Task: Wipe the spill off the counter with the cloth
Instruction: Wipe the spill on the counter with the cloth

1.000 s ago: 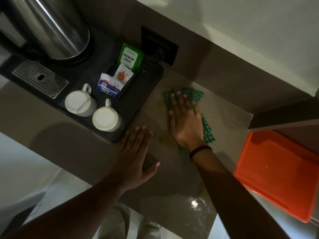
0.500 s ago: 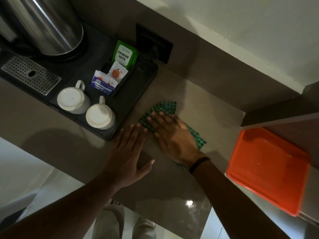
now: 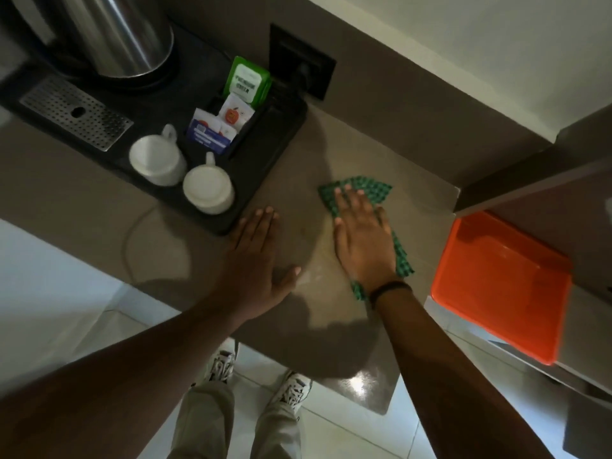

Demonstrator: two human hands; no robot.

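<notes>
A green checked cloth (image 3: 371, 191) lies flat on the brown counter (image 3: 407, 200), right of the black tray. My right hand (image 3: 362, 240) presses down on it with the palm, fingers stretched out and pointing away from me; most of the cloth is under the hand. A faint wet smear (image 3: 313, 250) shows on the counter between my two hands. My left hand (image 3: 256, 263) rests flat on the counter near its front edge, fingers apart, holding nothing.
A black tray (image 3: 265, 167) at the left carries two white cups (image 3: 155, 160) (image 3: 208, 188), tea sachets (image 3: 217, 125), a green packet (image 3: 246, 81) and a steel kettle (image 3: 112, 34). An orange tub (image 3: 500, 283) sits lower at the right. A wall socket (image 3: 301, 76) is behind.
My right hand has slid the cloth to the right, away from my left hand and the tray. My left hand has stayed flat in about the same place.
</notes>
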